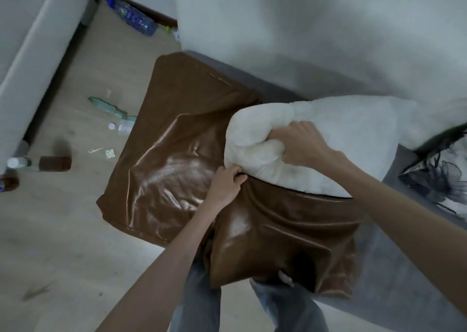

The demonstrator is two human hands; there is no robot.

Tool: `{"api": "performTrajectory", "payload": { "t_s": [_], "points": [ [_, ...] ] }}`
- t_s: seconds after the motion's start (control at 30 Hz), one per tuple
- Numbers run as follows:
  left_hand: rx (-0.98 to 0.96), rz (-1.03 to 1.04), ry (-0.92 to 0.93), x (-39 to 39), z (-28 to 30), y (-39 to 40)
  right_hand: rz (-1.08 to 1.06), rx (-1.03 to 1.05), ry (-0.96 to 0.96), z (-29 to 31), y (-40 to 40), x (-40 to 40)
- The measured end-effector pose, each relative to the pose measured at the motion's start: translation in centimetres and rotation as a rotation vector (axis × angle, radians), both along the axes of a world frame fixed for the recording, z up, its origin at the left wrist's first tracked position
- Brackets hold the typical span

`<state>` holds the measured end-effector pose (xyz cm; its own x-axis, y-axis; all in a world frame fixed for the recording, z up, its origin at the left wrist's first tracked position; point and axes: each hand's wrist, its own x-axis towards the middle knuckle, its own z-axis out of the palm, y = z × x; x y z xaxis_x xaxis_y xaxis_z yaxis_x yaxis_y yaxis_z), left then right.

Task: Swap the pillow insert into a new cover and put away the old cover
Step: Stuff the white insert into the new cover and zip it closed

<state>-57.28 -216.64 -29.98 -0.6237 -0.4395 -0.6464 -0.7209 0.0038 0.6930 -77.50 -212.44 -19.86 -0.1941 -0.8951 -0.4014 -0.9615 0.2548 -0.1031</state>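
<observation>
From the head camera, the white pillow insert [316, 139] is soft, lumpy and fleecy-looking, and its near end sits in the open mouth of a glossy brown leather-like cover [278, 225]. That cover is creased and shiny, with a dark opening edge, and lies over the person's lap at the front edge of the grey sofa [394, 268]. The right hand [300, 144] has its fingers clamped deep into the insert's bunched corner. The left hand [225, 182] has its fingers pinched shut on the cover's opening edge, just beside the insert. A second brown cover [177, 134] drapes flat off the sofa's left end toward the floor [63, 230]. Bottles [134, 18] lie on the floor near the wall; their labels are too blurred to read. A dark floral cushion [439, 177] is cut off by the right edge.
</observation>
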Motion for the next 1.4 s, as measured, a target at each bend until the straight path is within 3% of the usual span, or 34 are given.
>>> {"api": "performTrajectory", "payload": {
  "t_s": [0.23,0.33,0.4,0.47,0.57,0.67,0.77,0.8,0.9,1.03,1.13,1.23,1.3,1.4],
  "points": [
    [-0.32,0.224,0.273,-10.1,13.0,-2.0,-0.066,-0.392,0.097,15.8,1.3,-4.6],
    [-0.477,0.309,0.424,-11.3,18.3,-2.2,0.053,-0.679,0.058,21.3,2.9,-4.6],
    [-0.512,0.311,0.508,-9.8,20.2,-1.5,0.152,-0.726,0.028,22.9,4.9,-3.3],
    [-0.356,0.327,0.55,-6.2,20.4,0.3,0.207,-0.627,0.049,22.0,7.3,-1.2],
    [0.032,0.413,0.382,-0.9,18.6,3.9,0.278,-0.373,0.059,17.9,11.2,3.2],
    [0.056,0.41,0.302,1.4,15.1,5.7,0.181,0.026,-0.081,11.6,14.6,6.3],
    [-0.1,0.565,0.078,2.8,11.8,5.8,0.079,0.232,-0.176,6.7,17.6,6.9],
    [-0.094,0.582,0.085,3.3,10.9,5.8,0.049,0.29,-0.183,5.7,18.3,7.2],
    [-0.01,0.454,0.182,2.2,8.9,5.5,0.035,0.454,-0.196,3.2,21.1,8.3],
    [0.013,0.1,0.039,-1.1,6.0,5.3,-0.089,0.69,-0.314,2.3,23.3,9.7],
    [0.023,-0.128,-0.025,-2.1,3.4,7.0,-0.34,0.707,-0.424,3.6,22.4,9.1],
    [0.008,-0.299,-0.096,-1.9,0.9,9.2,-0.883,0.171,-0.497,4.1,20.3,6.9],
    [0.032,-0.382,-0.138,-1.4,-0.7,11.2,-1.175,-0.119,-0.708,2.9,18.3,5.0],
    [0.073,-0.508,-0.183,-1.2,-2.4,14.9,-1.465,-0.111,-0.992,-1.6,16.6,3.0]
  ]
}}
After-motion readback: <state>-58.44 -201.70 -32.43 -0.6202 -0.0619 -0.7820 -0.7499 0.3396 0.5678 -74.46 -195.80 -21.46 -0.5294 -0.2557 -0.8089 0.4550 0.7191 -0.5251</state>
